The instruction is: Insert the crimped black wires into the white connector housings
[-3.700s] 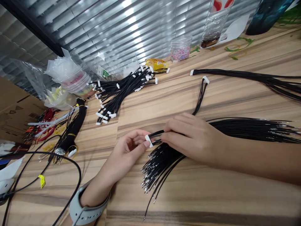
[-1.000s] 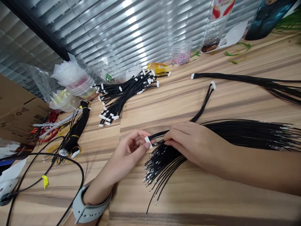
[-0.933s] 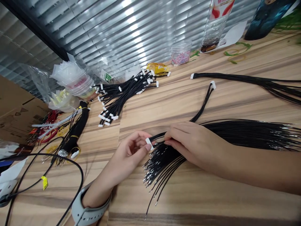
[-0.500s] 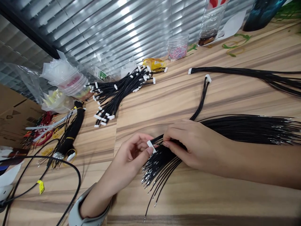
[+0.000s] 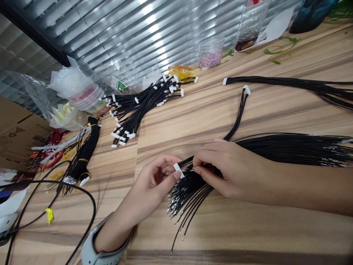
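Observation:
Between thumb and fingers, my left hand [image 5: 158, 186] pinches a small white connector housing [image 5: 178, 170]. Black wires run out of the housing toward my right hand [image 5: 223, 167], whose thumb and index finger are closed on a black wire close to it. Whether that wire's tip sits inside the housing I cannot tell. Under both hands lies a thick bundle of loose black wires [image 5: 190, 195] with bare metal terminals at the near ends. The bundle carries on past my right wrist as long black wires [image 5: 286, 145]. Beyond that hand, a short wire group ends in another white connector [image 5: 246, 90].
Finished-looking black cables with white connectors [image 5: 149, 103] are piled at the back. More connector-ended cables [image 5: 292, 84] lie at right. A tied wire bundle [image 5: 87, 147], a black cord [image 5: 92, 206], stacked plastic tubs [image 5: 79, 92] and a clear cup [image 5: 211, 53] stand or lie around.
The hands hold almost the same pose at the white connector housing. The right fingertips appear very slightly farther from it. The whole view has shifted a little.

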The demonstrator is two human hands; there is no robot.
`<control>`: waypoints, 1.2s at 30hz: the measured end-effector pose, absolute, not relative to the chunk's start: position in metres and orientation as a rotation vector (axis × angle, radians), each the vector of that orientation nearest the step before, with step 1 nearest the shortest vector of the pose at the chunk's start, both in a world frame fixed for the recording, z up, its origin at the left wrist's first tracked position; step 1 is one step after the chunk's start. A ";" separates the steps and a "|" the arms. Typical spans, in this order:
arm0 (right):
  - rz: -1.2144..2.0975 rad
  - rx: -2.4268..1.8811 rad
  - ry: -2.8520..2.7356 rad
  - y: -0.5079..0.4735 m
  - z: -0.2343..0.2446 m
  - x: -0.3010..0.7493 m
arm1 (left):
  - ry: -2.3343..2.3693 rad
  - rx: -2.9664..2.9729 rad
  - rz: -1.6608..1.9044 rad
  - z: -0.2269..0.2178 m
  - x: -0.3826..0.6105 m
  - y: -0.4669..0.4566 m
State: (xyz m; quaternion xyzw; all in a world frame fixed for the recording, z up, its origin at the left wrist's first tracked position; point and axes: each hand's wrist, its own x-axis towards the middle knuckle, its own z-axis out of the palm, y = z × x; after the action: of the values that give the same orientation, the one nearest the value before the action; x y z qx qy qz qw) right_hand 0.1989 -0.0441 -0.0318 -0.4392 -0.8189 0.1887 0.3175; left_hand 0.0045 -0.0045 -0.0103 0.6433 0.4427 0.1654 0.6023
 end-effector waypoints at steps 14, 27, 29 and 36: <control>-0.070 -0.912 -2.279 -0.039 -0.043 0.202 | 0.968 1.451 0.387 -0.011 0.004 -0.001; -0.093 -0.879 -2.249 -0.039 -0.044 0.200 | 0.949 1.333 0.330 -0.007 0.003 -0.001; 0.037 -0.907 -2.220 -0.039 -0.043 0.200 | 0.963 1.359 0.316 -0.008 0.003 -0.001; 0.377 -1.022 -2.160 -0.041 -0.040 0.199 | 0.995 1.406 0.324 -0.008 0.005 -0.003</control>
State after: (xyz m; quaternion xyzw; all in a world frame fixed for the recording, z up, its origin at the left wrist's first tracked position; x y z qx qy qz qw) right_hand 0.1994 -0.0411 -0.0400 -0.3953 -0.8352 0.1456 0.3534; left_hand 0.0046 -0.0033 -0.0076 0.6163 0.4363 0.1419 0.6401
